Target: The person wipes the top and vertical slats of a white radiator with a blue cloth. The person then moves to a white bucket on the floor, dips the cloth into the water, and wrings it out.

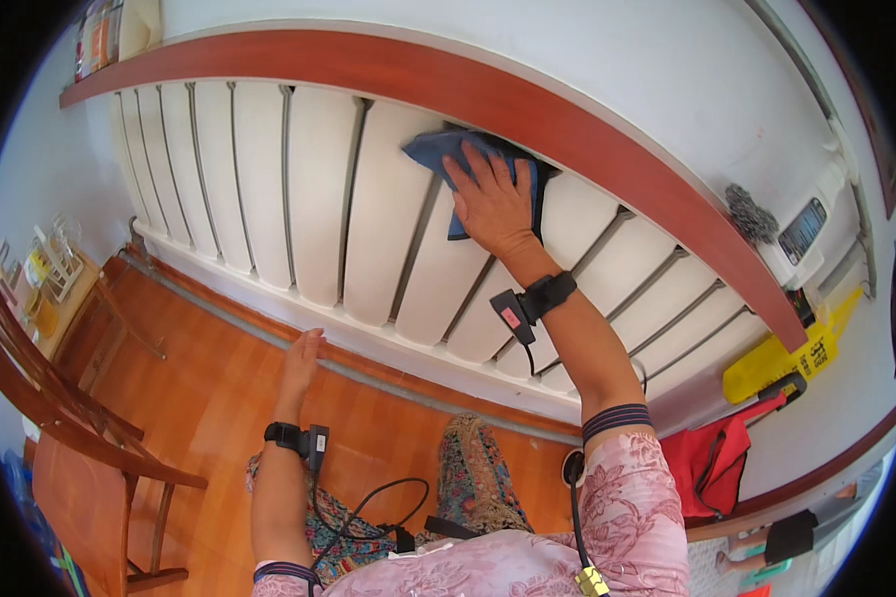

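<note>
A blue cloth (433,151) lies pressed against the white radiator (321,201), just under the red-brown wooden shelf (388,63). My right hand (493,198) rests flat over it with the fingers spread, holding it to the panels. Part of the cloth is hidden by that hand, and a dark edge shows along its right side. My left hand (302,366) hangs lower down, in front of the radiator's bottom edge and the grey pipe (388,388). Nothing is in it, and its fingers look loosely extended. Both wrists carry black straps with small devices and cables.
A wooden chair (82,477) stands at the left, near a small table (82,298) with glassware. On the shelf's right end are a grey scouring pad (750,213) and a white device (814,231). Yellow (761,369) and red bags (717,463) hang at right. Another person (799,533) is beyond.
</note>
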Demonstrator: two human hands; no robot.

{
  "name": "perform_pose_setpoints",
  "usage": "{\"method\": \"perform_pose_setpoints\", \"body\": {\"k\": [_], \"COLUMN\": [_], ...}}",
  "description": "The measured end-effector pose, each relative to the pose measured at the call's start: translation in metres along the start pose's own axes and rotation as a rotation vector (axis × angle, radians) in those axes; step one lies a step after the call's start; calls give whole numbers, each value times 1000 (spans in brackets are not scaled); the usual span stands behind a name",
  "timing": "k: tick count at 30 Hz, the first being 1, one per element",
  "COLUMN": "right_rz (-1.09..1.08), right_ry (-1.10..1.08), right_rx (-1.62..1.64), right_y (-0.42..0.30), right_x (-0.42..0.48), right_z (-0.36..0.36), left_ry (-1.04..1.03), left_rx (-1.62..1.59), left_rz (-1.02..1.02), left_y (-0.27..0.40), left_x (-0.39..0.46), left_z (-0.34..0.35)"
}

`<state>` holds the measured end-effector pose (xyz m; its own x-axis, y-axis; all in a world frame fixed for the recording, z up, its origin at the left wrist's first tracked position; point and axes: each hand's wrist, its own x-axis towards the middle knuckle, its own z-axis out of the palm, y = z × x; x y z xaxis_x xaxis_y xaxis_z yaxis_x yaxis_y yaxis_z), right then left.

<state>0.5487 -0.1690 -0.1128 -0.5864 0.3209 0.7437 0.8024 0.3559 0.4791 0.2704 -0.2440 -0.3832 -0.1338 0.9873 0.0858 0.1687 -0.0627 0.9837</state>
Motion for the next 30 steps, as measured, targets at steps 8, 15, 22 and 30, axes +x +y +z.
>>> {"method": "perform_pose_setpoints", "body": {"k": [8,15,22,30], "right_rz": [-313,-306,-192,-394], "right_ry": [-655,-686,57,-188], "right_rx": [268,297,-54,155], "right_y": [-89,-97,-45,-117], "right_x": [-138,-108,74,-6], "right_z": [71,75,26,106], "left_ry": [5,-101,-93,-259], "left_rx": [371,664,721,841], "left_rz": [273,258,306,174], "left_y": [11,19,15,30], "left_x": [-11,-28,-36,-41], "left_z": [11,-2,-18,-19]}}
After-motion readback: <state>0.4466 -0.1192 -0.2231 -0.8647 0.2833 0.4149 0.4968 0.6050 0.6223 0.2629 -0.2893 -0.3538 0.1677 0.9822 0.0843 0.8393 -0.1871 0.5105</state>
